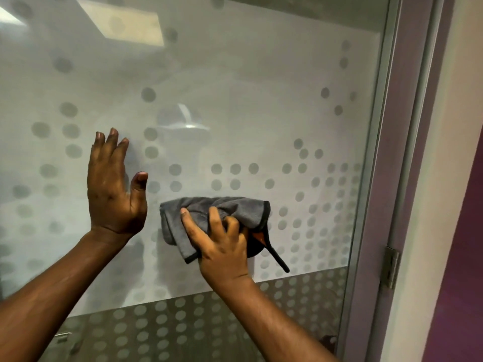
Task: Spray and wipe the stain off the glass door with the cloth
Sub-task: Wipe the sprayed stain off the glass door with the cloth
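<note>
The right hand (222,246) pressed a bunched grey cloth (209,215) against the glass door (235,100), fingers (188,220) grasping it; the left hand (115,189) lay flat, fingers released.

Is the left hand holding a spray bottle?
No, the left hand lies open and empty against the glass door.

soft, even indoor light. a ceiling panel (122,20) reflects brightly in the glass door (235,87) at upper left. edges bow from the wide lens, detail slightly soft.
</note>
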